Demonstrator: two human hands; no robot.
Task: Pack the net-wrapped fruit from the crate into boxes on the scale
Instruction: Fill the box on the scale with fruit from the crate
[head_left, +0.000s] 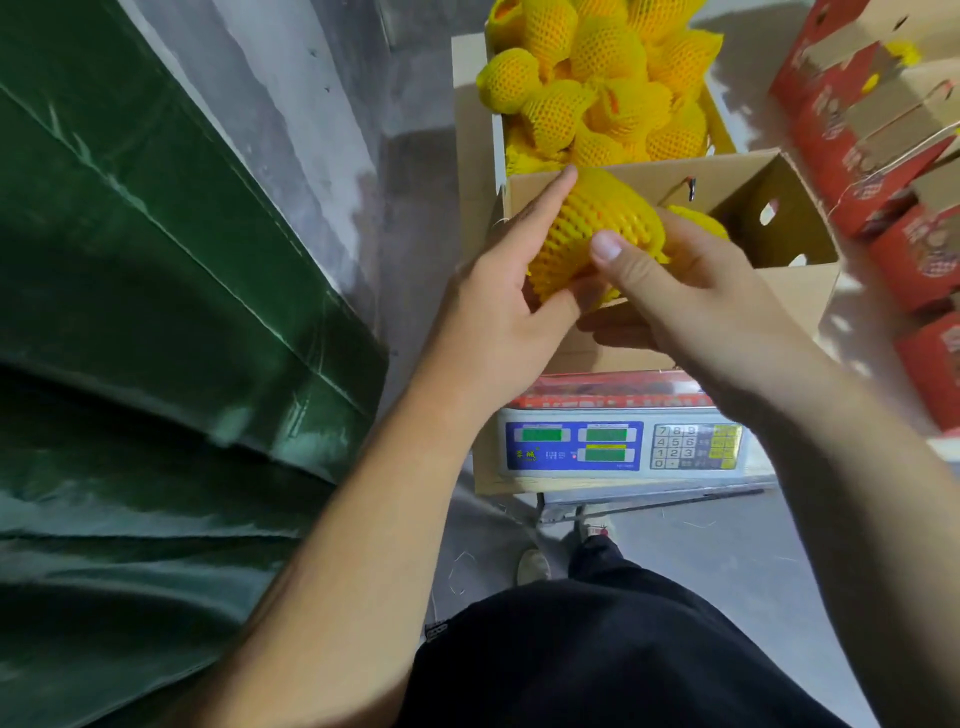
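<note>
A fruit in yellow foam net (597, 228) is held over the near end of an open cardboard box (779, 218) that stands on a digital scale (621, 447). My left hand (498, 296) grips the fruit from the left, index finger stretched along its top. My right hand (691, 296) holds it from the right, thumb pressed on the net. Another netted fruit (698, 218) lies inside the box behind my right hand. Beyond the box, a crate (498, 140) is heaped with several netted fruits (602, 78).
Red printed cartons (883, 135) are stacked at the right. A green tarpaulin (145, 312) fills the left side. My legs and shoes (535, 566) are on the concrete floor below the scale.
</note>
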